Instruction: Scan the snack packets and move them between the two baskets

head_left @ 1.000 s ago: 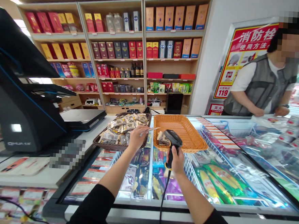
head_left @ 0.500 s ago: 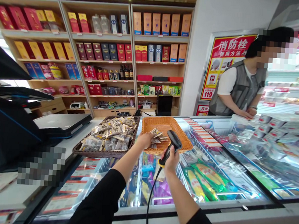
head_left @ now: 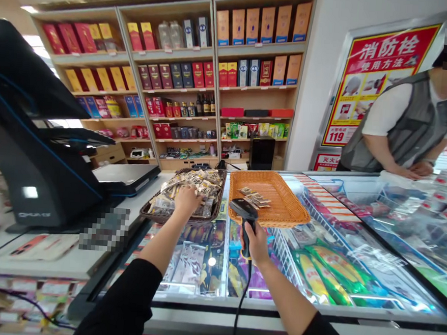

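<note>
Since the preceding frame, the left hand [head_left: 188,202] has moved from the orange basket [head_left: 284,198] to the dark basket [head_left: 220,193], left of centre. Its fingers touch the heaped packets [head_left: 163,203]; whether they grip one cannot be told. The right hand [head_left: 257,241], at centre, grasps the scanner [head_left: 245,209]. A few similar sachets [head_left: 255,197] lie in the orange basket; their dark lettering appears too small to read. Upper right: a poster [head_left: 380,81], headed 消防栓 使用方法, marked "119".
</note>
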Demonstrator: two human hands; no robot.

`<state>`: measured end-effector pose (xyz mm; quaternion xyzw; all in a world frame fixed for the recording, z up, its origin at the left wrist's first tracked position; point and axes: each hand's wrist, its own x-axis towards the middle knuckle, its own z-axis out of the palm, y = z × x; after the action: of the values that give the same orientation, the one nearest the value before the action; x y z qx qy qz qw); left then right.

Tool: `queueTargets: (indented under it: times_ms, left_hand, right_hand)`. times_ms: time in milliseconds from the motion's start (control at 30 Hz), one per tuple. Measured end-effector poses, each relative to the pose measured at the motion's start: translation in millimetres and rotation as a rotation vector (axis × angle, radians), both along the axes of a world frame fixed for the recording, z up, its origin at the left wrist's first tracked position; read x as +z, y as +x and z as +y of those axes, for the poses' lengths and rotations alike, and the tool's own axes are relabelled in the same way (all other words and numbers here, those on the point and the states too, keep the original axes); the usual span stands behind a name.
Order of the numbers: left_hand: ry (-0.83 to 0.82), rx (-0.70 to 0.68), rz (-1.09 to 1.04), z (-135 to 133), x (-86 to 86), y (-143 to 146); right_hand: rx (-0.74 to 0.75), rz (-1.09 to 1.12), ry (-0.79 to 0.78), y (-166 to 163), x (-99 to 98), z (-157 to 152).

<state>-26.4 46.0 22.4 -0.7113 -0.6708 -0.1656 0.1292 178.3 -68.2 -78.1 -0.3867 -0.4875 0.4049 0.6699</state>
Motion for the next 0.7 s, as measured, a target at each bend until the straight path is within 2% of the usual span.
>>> queueTargets:
  times_ms: [133,300,433,567,700]
  left_hand:
    - [0.051,-0.032,0.033,1.0,-13.0,10.7]
    - [0.175,-0.246,-0.101,4.5,-22.9,14.4]
    - [0.188,-0.34,-0.471,5.4,-27.8,4.2]
    - [0.007,-0.372,-0.963,7.6,-33.1,-2.5]
    - [-0.098,-0.46,-1.175,13.1,-38.7,-2.8]
  right_hand:
    - [-0.016,0.027,-0.006,3.6,-4.8,2.5]
    - [-0.033,0.015,-0.025,5.6,-8.0,4.8]
    - [-0.025,-0.058,-0.004,4.2,-4.9,0.8]
    - [-0.021,-0.212,0.045,2.5,-1.3,-5.6]
    - [0.014,-0.296,0.036,-3.2,0.1,-11.3]
